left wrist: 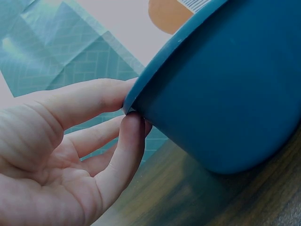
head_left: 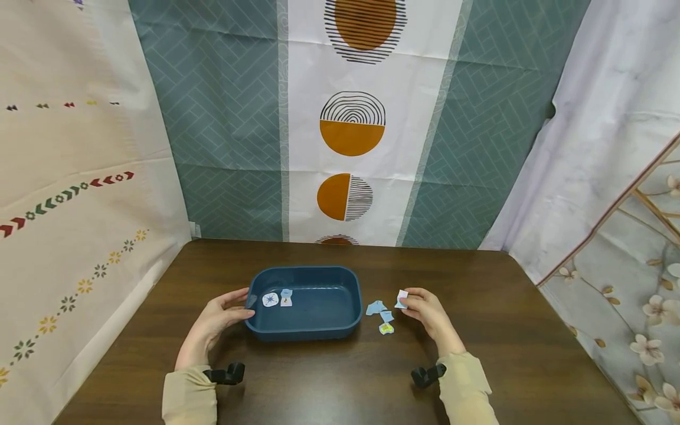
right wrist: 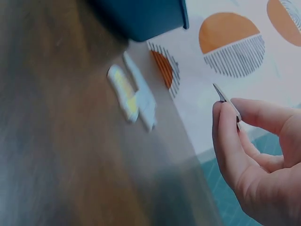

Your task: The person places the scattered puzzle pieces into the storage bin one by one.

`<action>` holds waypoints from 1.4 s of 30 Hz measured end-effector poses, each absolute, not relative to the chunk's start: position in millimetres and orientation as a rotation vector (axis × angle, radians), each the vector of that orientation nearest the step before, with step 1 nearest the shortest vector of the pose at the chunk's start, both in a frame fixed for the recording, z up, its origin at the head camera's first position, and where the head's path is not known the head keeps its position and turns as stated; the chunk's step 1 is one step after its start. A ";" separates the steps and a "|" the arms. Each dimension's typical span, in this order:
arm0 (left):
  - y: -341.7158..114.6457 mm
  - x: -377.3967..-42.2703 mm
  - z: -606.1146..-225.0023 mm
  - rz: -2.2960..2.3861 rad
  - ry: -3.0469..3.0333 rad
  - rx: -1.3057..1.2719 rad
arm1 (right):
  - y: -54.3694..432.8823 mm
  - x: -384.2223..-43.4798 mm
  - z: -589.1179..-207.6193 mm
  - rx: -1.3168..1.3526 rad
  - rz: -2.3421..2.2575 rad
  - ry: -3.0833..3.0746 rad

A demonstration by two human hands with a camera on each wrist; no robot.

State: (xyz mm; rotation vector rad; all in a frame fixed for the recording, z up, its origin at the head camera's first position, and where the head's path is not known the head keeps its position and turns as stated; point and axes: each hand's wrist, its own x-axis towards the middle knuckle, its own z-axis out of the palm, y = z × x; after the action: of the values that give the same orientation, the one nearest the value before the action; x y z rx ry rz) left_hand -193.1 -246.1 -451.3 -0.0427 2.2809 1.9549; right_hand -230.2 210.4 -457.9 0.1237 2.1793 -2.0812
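My left hand [head_left: 218, 319] pinches the left rim of a blue plastic bin [head_left: 303, 334] between thumb and fingers; the left wrist view shows the rim [left wrist: 162, 59] held close up. To the right of the bin, my right hand [head_left: 429, 313] pinches a small flat white-and-blue piece [head_left: 401, 297]. It is seen edge-on in the right wrist view as a thin sliver [right wrist: 227, 101] between thumb and fingertips. Inside the bin, at its left end, lie a white piece with a blue star shape [head_left: 270, 300] and a blue-and-white piece [head_left: 286, 298].
Between bin and right hand, several flat pieces lie on the brown wooden table [head_left: 329, 383]: light blue ones [head_left: 376, 307] and one with a yellow-green print [head_left: 386, 328]. Patterned cloth [head_left: 228, 147] hangs behind the table and along both sides.
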 end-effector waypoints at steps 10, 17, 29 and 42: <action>-246.6 -192.1 -451.7 1.929 2.297 -0.048 | 170.3 -247.2 -426.4 0.052 -2.115 2.144; -246.3 -192.3 -453.4 1.958 2.279 -0.043 | 135.4 -260.7 -409.2 -0.013 -2.079 2.159; -245.7 -192.8 -453.8 1.998 2.264 -0.025 | 79.9 -269.8 -403.7 -0.041 -2.001 2.191; -244.4 -191.6 -453.9 2.002 2.266 -0.066 | 37.1 -275.9 -424.8 -0.109 -1.911 2.154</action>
State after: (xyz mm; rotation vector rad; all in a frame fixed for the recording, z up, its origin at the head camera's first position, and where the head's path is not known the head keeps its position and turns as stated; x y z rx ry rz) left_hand -191.6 -244.4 -453.9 -0.0658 2.2657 2.0015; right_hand -275.9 37.1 -424.8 -0.1093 2.1539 -1.9113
